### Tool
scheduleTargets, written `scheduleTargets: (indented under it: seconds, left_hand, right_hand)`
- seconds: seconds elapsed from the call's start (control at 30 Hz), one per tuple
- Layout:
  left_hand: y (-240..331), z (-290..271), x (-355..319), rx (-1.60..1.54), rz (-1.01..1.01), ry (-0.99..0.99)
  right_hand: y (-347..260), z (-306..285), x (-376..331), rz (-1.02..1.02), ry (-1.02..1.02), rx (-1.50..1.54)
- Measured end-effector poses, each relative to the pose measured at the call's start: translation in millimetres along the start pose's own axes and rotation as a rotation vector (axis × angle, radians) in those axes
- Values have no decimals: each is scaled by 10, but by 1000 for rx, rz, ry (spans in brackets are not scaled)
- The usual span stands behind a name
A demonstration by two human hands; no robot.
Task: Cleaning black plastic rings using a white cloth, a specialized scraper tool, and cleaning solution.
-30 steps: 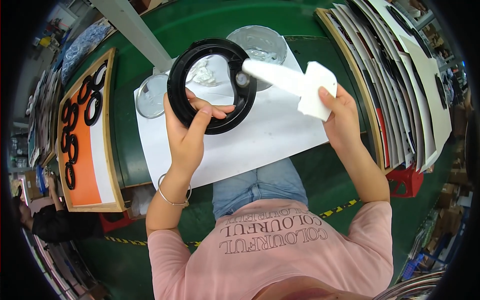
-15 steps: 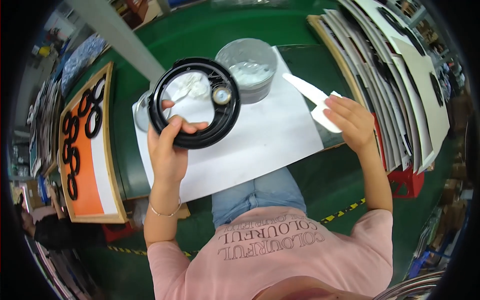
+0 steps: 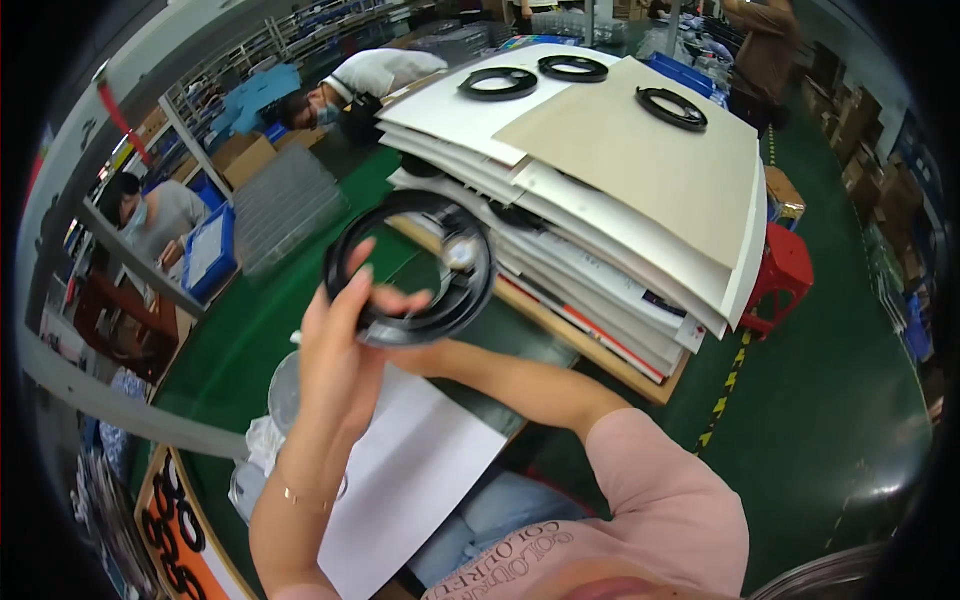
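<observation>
Left hand [image 3: 345, 350] lifts black ring [image 3: 412, 268]; right hand hidden behind; stacked boards [image 3: 610, 170] beyond.

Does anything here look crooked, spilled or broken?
Nothing looks broken or spilled. The stack of boards is untidy, with sheets fanned out and overhanging one another. Three black rings lie loosely on top. The left hand holds up a black ring that looks intact.

Left hand [image 3: 340, 350] holding black ring [image 3: 412, 268]; stacked boards [image 3: 610, 200] block just beyond-right, open green table [image 3: 260, 320] to its left.
</observation>
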State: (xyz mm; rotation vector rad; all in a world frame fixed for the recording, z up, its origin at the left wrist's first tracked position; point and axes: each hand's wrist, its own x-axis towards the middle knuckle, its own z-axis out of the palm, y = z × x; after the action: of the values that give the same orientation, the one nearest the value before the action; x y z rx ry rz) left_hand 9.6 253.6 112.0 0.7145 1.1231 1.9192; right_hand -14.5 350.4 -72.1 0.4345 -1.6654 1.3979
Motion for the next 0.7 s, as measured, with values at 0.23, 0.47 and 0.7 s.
scheduleTargets:
  seconds: [0.23,0.47,0.7]
  left_hand:
    - [-536,1298,1537,97,-163,-290]
    - [-850,1812,2157,561,-65,-55]
    - [-842,1470,1836,868,627,-359]
  right_hand:
    - [-232,-220,109,-131,-20,-583]
    - [-553,-346,207,561,-7,379]
    - [74,-314,-89,344,-102,-153]
